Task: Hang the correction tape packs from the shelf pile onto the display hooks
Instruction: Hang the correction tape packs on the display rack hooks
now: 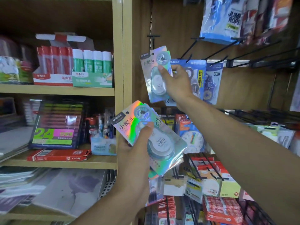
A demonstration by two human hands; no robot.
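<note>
My right hand pinches one holographic correction tape pack, thumb on its front, held upright before the brown display board. Its hang hole sits below and left of a short black hook. My left hand grips a stack of the same shiny packs, tilted, at centre frame. Blue correction tape packs hang on a hook just behind my right hand.
Long black hooks jut out at the right, several of them bare. Jump rope packs hang above. Wooden shelves at left hold glue sticks and pen boxes. Hooks below carry erasers and sticky notes.
</note>
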